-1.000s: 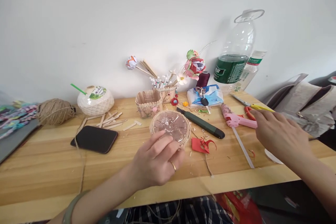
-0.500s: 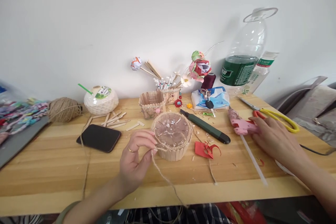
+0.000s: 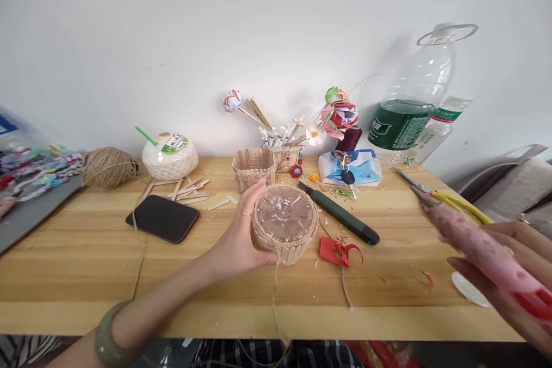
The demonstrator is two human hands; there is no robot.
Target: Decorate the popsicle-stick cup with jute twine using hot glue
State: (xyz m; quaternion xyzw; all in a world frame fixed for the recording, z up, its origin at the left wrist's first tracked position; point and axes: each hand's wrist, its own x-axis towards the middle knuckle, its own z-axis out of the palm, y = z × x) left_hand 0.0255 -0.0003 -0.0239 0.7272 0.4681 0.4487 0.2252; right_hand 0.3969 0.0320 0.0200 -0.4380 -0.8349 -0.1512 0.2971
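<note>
A round craft-stick basket (image 3: 284, 224), its rim already wound with twine, is steadied near mid-bench by the left hand (image 3: 241, 236) closed around its side. A pink glue gun (image 3: 483, 250) is gripped in the right hand (image 3: 513, 276). A loose twine tail (image 3: 274, 299) remains unglued, it seems.

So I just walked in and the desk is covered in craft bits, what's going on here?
A person is working at a wooden table. Their left hand grips a small round cup clad in popsicle sticks, with twine wound around its rim and a loose strand trailing off the table edge. Their right hand holds a pink glue gun lifted above the table, nozzle pointing toward the yellow scissors. A phone, a green utility knife and red paper scraps lie around the cup.
</note>
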